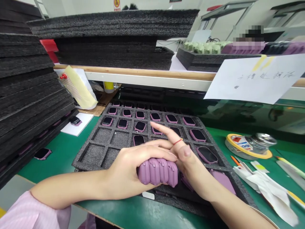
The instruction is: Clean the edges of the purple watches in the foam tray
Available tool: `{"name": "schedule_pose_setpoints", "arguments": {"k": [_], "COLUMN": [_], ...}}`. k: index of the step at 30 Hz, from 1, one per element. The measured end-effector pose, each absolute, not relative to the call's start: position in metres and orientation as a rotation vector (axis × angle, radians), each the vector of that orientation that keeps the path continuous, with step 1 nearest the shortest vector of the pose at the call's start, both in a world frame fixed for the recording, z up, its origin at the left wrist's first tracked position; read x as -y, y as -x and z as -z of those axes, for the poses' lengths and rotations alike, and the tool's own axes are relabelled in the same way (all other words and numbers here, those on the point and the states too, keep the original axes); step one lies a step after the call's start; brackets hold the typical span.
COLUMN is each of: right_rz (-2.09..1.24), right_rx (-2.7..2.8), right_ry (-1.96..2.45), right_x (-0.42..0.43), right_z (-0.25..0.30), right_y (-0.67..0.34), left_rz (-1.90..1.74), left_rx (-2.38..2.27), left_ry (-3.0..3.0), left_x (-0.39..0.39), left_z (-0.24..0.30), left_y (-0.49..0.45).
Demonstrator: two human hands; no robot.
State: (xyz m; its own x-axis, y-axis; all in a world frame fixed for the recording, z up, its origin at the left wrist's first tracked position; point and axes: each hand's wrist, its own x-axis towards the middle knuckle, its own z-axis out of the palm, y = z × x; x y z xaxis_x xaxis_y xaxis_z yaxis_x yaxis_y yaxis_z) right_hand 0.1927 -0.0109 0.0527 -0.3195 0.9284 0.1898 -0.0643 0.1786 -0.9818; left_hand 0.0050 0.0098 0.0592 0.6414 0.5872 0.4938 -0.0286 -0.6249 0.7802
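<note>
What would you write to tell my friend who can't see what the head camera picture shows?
A person's left hand grips a purple ribbed rubber piece, while the right hand, with a red thread on it, stretches over a black foam tray of purple-rimmed, black-screened gadgets. Stacked black foam trays rise on the left.

Left forearm (66, 187) lying low across the view, left hand (133, 168) palm-down and curled in a closed grip, left fingers (157, 152) reaching rightward, right forearm (233, 203) rising from the lower right, right hand (188, 157) touching those fingers, right index finger (162, 132) extended up and left
</note>
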Motion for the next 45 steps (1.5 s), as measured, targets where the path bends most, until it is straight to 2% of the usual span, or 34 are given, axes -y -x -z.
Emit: {"name": "schedule_pose_setpoints", "arguments": {"k": [4,9,12,17,21,34,39,45], "right_rz": [-1.343,-0.825,-0.666,-0.612,-0.519,-0.566,-0.569,-0.499], "right_rx": [1.651,1.761,1.741,1.729,1.815,1.797,1.833,1.855], "right_ry": [0.906,1.020,0.991,0.905,0.855,0.830,0.746,0.715], "right_x": [0.015,0.019,0.020,0.020,0.016,0.016,0.013,0.011], "right_z": [-0.055,-0.051,-0.050,-0.051,-0.050,-0.047,-0.049,-0.047], "right_y": [-0.191,-0.186,-0.184,-0.184,-0.186,-0.186,-0.188,-0.188], "left_rz": [-1.019,-0.996,-0.995,-0.759,-0.545,-0.523,-0.572,-0.632], "left_rx": [-0.359,-0.425,-0.476,-0.611,-0.514,-0.560,-0.334,-0.362], "left_ry": [-2.090,-2.179,-2.220,-1.686,-1.442,-1.368,-1.281,-1.385], "left_x": [-0.011,-0.012,-0.009,-0.009,-0.016,-0.011,-0.013,-0.015], "left_z": [-0.059,-0.051,-0.047,-0.059,-0.072,-0.067,-0.059,-0.060], "left_y": [-0.007,-0.004,-0.004,-0.008,-0.011,-0.008,-0.003,-0.004]}}
